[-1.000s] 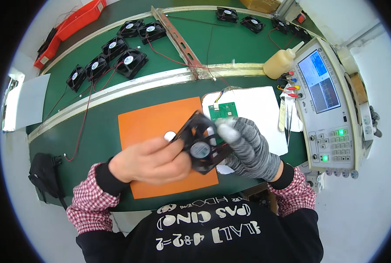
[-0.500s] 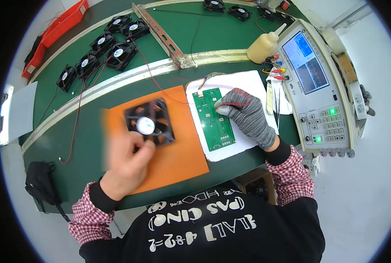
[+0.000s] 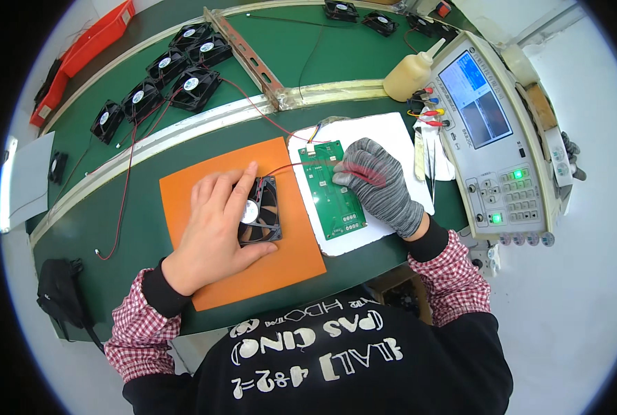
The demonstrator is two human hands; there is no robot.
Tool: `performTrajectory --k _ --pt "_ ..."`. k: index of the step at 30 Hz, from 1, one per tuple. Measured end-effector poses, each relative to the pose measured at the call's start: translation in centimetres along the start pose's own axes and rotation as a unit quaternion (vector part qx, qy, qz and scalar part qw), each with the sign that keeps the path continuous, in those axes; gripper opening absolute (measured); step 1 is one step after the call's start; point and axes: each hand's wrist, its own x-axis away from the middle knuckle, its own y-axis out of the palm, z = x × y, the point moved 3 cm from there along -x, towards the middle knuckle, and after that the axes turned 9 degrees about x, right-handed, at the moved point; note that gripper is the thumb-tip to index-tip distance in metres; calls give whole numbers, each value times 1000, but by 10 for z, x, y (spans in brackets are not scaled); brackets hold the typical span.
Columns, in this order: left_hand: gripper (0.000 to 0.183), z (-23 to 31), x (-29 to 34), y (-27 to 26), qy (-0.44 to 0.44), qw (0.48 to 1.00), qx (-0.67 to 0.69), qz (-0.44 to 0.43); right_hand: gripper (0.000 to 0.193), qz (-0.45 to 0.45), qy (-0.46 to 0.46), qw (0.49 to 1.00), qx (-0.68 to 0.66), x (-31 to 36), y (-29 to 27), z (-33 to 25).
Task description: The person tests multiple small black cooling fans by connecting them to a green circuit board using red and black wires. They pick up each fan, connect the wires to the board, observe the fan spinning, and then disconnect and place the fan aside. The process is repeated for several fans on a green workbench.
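Observation:
A black cooling fan (image 3: 269, 207) with a round white label lies on the orange sheet (image 3: 298, 259). Bare, my left hand (image 3: 211, 225) covers its left part, fingers at its upper side and thumb along its near edge. Red wire (image 3: 298, 164) runs from the fan across to my right hand (image 3: 377, 183), which wears a grey striped glove. Those gloved fingers are pinched on the wire, over the green circuit board (image 3: 330, 200); the wire's end is hidden. The board rests on a white pad (image 3: 391, 138) and has a cable plugged in at its far end.
Several black fans (image 3: 192, 84) with loose wires lie beyond a metal rail. A test instrument (image 3: 495, 138) with a lit screen stands at the right, beside a squeeze bottle (image 3: 408, 76), coloured clips and tweezers (image 3: 431, 166). A red bin (image 3: 90, 52) is far left.
The fan has come down from my left hand's hold onto the orange sheet, and that hand now spreads over it. The wire now stretches to my right hand, which stays above the board.

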Motion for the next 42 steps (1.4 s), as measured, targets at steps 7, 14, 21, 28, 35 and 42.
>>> performTrajectory --k 7,14,21,28,35,42 --pt "96 0 6 -11 31 999 -6 27 19 -4 -79 997 5 -2 1 -1" --pt "60 79 70 -61 241 822 -326 401 18 -6 -23 1000 -9 1 -2 1" --pt "96 50 49 -86 64 677 721 -131 16 2 -46 999 -20 -1 -1 -1" --pt "61 63 48 -78 38 649 755 -85 15 1 -51 998 -24 -3 -1 -6" --pt "87 70 15 -91 187 929 -212 237 11 13 -91 994 63 -4 -3 -10" --pt "92 -86 -116 -54 -26 884 -340 319 17 72 -38 995 -50 1 -8 -6"
